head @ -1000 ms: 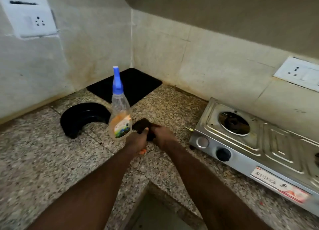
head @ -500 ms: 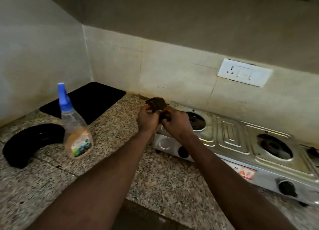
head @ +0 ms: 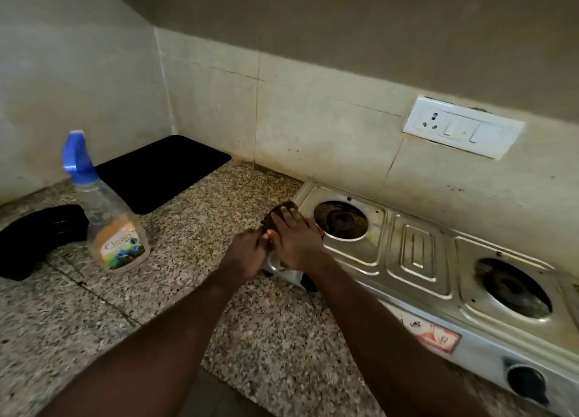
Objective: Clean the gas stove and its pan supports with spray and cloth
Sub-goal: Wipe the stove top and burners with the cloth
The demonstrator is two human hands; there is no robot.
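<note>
Steel gas stove (head: 413,253): right hand (head: 294,241) lies flat, fingers straight, pressing the dark cloth (head: 275,210) onto its left corner. Left hand (head: 247,253) curled alongside; hold on cloth cannot be determined.

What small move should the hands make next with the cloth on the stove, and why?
Probably slide the brown cloth rightward along the gas stove top toward the left burner well. The right hand presses the cloth flat on the stove's left corner, the left hand sits at its near edge, and stains show around that well.
</note>
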